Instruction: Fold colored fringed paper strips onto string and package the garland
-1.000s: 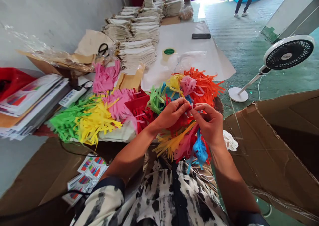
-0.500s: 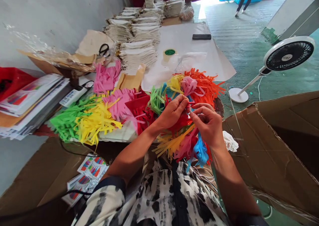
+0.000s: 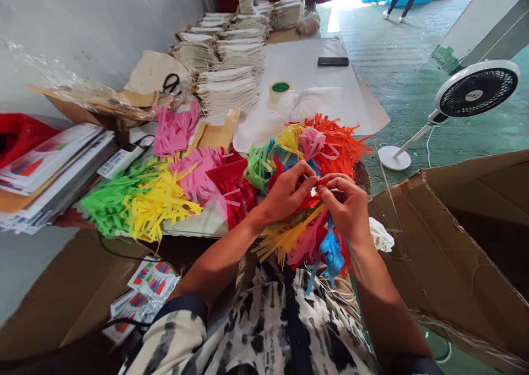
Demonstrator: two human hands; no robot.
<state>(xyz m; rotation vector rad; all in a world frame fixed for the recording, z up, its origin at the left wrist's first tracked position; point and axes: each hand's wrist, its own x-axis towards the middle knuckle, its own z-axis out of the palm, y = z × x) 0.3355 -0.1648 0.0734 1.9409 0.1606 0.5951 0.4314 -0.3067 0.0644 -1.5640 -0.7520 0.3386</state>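
Heaps of fringed coloured paper (image 3: 341, 149) cover the counter (image 3: 190, 223). Over them, a paper bunch (image 3: 297, 240) hangs from the hands: the left hand (image 3: 287, 193) is clamped on its gathered top, while the right hand (image 3: 345, 207) pinches a thin red strip (image 3: 324, 180) close beside the left fingertips (image 3: 312, 179).

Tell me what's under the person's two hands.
Under the left hand and right hand hangs a bunch of fringed paper strips in red, yellow, pink and blue. The bunch covers whatever lies beneath it, and the hands hide the strips' gathered part.
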